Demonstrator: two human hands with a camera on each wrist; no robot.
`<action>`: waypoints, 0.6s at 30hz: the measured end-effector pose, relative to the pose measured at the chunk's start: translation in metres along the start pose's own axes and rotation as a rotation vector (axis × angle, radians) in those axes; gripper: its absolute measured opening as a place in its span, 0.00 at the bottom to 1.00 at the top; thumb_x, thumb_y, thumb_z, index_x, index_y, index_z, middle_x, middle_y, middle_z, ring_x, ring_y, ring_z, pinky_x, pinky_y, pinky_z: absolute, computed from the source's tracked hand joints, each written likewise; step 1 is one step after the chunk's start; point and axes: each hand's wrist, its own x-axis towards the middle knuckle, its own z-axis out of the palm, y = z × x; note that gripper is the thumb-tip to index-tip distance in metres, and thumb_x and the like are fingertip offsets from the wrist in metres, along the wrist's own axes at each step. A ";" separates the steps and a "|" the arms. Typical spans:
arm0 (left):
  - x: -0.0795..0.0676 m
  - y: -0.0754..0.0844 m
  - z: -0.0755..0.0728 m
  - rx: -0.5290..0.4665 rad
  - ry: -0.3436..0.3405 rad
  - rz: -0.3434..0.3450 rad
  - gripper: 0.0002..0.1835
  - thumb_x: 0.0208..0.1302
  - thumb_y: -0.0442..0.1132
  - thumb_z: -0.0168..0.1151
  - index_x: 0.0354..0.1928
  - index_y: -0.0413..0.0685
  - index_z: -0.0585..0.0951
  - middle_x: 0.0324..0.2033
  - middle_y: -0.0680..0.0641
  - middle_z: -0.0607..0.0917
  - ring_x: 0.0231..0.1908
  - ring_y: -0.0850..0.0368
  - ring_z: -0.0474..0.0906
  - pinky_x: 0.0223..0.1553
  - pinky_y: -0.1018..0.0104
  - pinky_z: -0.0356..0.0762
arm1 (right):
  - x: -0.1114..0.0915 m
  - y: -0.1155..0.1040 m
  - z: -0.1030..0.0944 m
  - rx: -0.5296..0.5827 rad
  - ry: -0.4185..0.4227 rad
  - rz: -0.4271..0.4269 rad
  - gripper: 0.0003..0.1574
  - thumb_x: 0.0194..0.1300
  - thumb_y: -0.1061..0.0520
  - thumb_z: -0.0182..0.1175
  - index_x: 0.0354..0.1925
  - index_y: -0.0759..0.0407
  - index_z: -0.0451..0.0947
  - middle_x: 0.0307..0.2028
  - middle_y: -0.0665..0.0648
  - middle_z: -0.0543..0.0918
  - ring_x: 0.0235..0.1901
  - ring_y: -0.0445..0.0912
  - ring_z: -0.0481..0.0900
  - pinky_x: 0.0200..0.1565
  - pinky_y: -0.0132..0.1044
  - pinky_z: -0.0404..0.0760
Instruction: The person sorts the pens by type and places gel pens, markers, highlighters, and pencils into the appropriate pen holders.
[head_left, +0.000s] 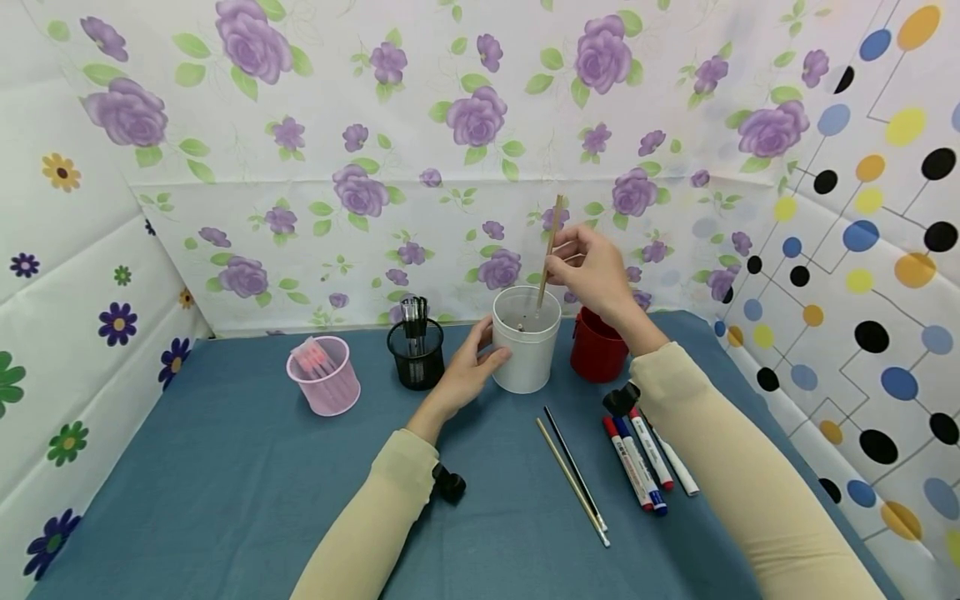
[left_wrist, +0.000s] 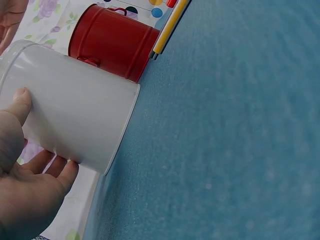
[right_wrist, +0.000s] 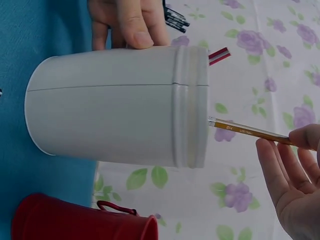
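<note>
A white bucket [head_left: 525, 365] stands upright near the back of the table. My left hand [head_left: 465, 371] holds its side, thumb toward the front and fingers around the left, as the left wrist view also shows. Above the rim, my right hand [head_left: 592, 271] pinches a gold-coloured pencil [right_wrist: 250, 131] marked HB between thumb and fingers. The pencil stands nearly upright, its metal-banded lower end at the bucket's mouth. A red-and-silver striped end [right_wrist: 220, 56] pokes past the rim in the right wrist view.
Right of the bucket stands a red bucket [head_left: 600, 354]. A black mesh holder [head_left: 417, 367] with black pens and a pink basket [head_left: 326, 392] with pink-tipped items stand to the left. Two pencils [head_left: 570, 475] and several markers [head_left: 630, 467] lie in front. Floral cloth hangs behind.
</note>
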 end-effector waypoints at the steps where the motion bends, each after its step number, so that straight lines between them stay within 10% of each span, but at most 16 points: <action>1: 0.000 0.000 0.000 0.001 0.001 -0.001 0.39 0.80 0.51 0.60 0.85 0.64 0.54 0.80 0.47 0.64 0.80 0.50 0.59 0.78 0.51 0.62 | 0.000 0.001 0.001 0.003 -0.003 0.006 0.14 0.74 0.61 0.64 0.55 0.61 0.79 0.43 0.63 0.86 0.38 0.54 0.90 0.43 0.46 0.91; 12: -0.009 0.031 0.000 -0.026 -0.019 -0.033 0.39 0.82 0.41 0.58 0.86 0.47 0.51 0.81 0.37 0.61 0.81 0.41 0.56 0.79 0.45 0.58 | -0.001 0.019 0.008 0.046 -0.028 0.059 0.13 0.74 0.61 0.65 0.54 0.60 0.79 0.44 0.64 0.86 0.38 0.55 0.90 0.45 0.47 0.91; 18: -0.001 0.009 0.001 -0.021 -0.001 -0.022 0.39 0.82 0.44 0.59 0.86 0.54 0.52 0.81 0.40 0.61 0.81 0.43 0.56 0.79 0.45 0.58 | -0.002 0.026 0.011 0.064 -0.038 0.070 0.13 0.73 0.62 0.66 0.54 0.61 0.79 0.43 0.63 0.86 0.38 0.54 0.90 0.44 0.47 0.91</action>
